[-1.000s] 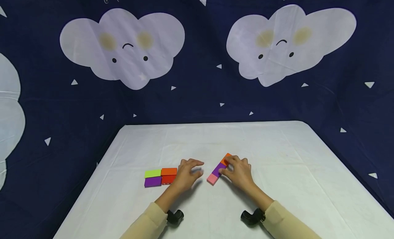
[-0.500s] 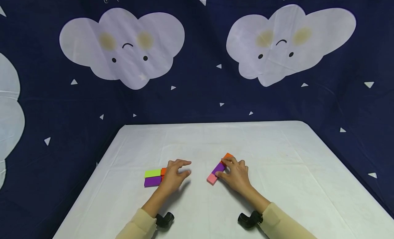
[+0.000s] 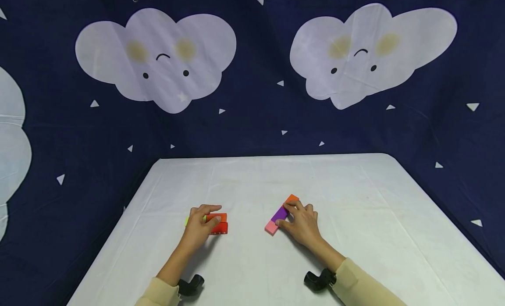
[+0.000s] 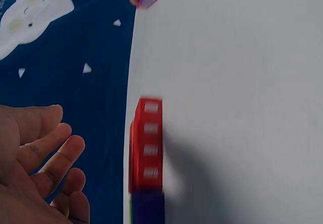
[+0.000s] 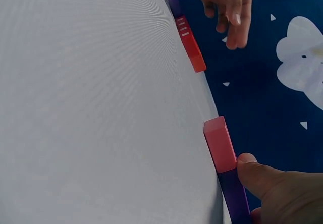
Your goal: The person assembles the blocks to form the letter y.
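Note:
My left hand hovers above a cluster of blocks with thumb and fingers apart, holding nothing. Beneath and beside it lie an orange block, a red block with white marks on its side and a lime block, mostly covered. A purple block adjoins the red one in the left wrist view; the hand hides it from the head. My right hand holds the purple block in a slanted row, thumb at its pink neighbour, fingers by the orange block.
The blocks lie on a white-covered table. Behind it hangs a dark blue cloth with white clouds and triangles. A black wrist-worn device sits at the left sleeve, another black device at the right.
My left hand has moved left across the cluster, uncovering the orange and red blocks and covering the purple and most of the lime one. The right hand has shifted slightly down-left along its row.

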Demonstrator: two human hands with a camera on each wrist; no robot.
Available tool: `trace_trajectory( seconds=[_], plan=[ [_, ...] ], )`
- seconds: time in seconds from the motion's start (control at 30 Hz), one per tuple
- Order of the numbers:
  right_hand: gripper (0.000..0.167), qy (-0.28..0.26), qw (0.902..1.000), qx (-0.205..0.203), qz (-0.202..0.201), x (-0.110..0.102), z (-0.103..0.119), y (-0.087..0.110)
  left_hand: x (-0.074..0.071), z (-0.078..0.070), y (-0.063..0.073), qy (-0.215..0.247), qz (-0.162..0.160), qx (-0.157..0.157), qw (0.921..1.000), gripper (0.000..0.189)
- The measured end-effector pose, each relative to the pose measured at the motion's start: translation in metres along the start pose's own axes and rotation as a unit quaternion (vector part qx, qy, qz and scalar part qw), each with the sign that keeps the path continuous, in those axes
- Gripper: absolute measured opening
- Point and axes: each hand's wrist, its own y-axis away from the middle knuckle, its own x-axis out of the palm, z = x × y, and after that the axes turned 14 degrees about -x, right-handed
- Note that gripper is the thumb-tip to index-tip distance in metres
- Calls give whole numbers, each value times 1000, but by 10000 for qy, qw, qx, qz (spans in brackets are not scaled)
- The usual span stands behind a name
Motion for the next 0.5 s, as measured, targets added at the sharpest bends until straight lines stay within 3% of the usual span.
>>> trace_trajectory(
  seconds=[0.33,0.5],
  plan=[
    [60,31,10000,-5,4,-1,1,1,-38,27,-6,-258,-647,20,9976,27],
    [60,42,10000,-16,12,-1,0,1,-52,39,-10,-424,-622,-215,9969,29]
  ],
)
